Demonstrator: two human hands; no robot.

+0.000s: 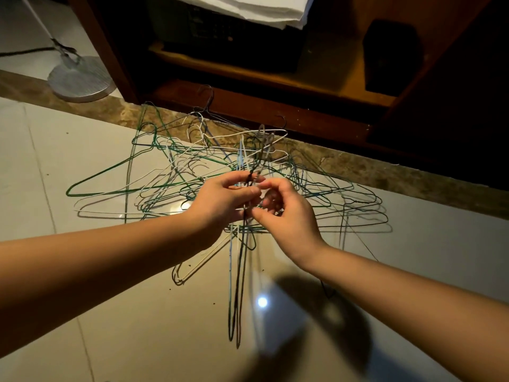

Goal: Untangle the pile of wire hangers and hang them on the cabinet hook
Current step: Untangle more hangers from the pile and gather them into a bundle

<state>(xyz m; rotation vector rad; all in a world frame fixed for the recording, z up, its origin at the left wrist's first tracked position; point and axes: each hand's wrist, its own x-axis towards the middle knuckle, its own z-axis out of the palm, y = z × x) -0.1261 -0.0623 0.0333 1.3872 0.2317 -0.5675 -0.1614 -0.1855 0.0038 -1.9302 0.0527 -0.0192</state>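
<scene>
Hanging hooks-up from both hands, a bunch (238,285) of wire hangers dangles above the floor (82,299), its lower ends blurred. The left grip (228,201) has fingers and thumb curled tight round the twisted necks. The right grip (283,216), touching it, pinches the same necks between thumb and forefinger, its other fingers curled. Behind them the pile (165,175), green, white and dark, sprawls tangled along the floor's far edge, against the cabinet (275,108) base. A round stand (80,78) sits at the far left corner.
</scene>
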